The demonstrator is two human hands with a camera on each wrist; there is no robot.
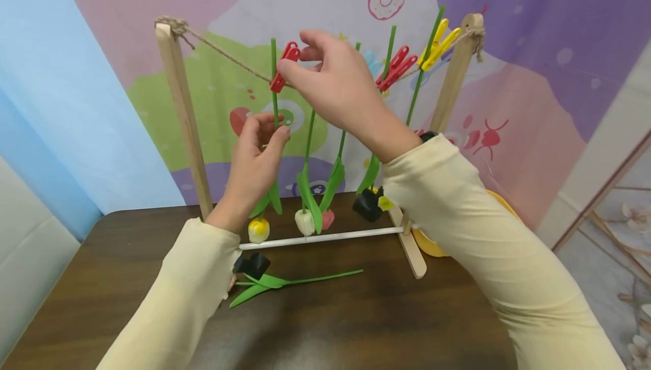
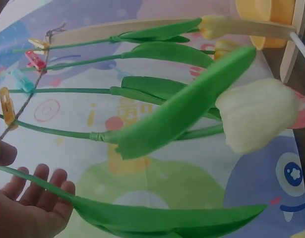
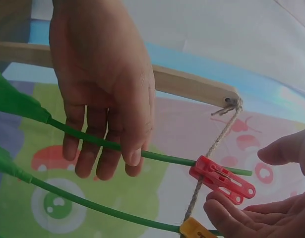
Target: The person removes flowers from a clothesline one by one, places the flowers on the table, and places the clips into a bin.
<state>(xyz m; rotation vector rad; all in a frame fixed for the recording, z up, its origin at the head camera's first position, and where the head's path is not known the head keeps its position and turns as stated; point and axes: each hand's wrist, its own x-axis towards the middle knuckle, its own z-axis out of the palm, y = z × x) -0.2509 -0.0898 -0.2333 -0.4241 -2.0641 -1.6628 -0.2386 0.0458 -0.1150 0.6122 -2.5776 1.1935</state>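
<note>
A red clothespin (image 1: 285, 68) clips a green stem to the twine at the left. Beside it is my right hand (image 1: 338, 79); in the right wrist view its thumb and fingers (image 3: 231, 218) stand apart around the clothespin's handle end without pinching it. Lower down, my left hand (image 1: 256, 158) has its thumb and loosely bent fingers on either side of the same stem (image 2: 48, 186), not squeezing it. That stem belongs to an upside-down yellow-and-white tulip (image 1: 259, 230). To its right hang a white tulip (image 1: 305, 222) and a pink tulip (image 1: 328, 220), heads down.
The twine (image 1: 224, 52) runs between two wooden posts (image 1: 183, 116). Another red clothespin (image 1: 395, 69) and a yellow one (image 1: 438, 47) hold stems at the right. A white rod (image 1: 351, 235) crosses low. One tulip's green stem (image 1: 325, 277) lies on the brown table (image 1: 325, 325).
</note>
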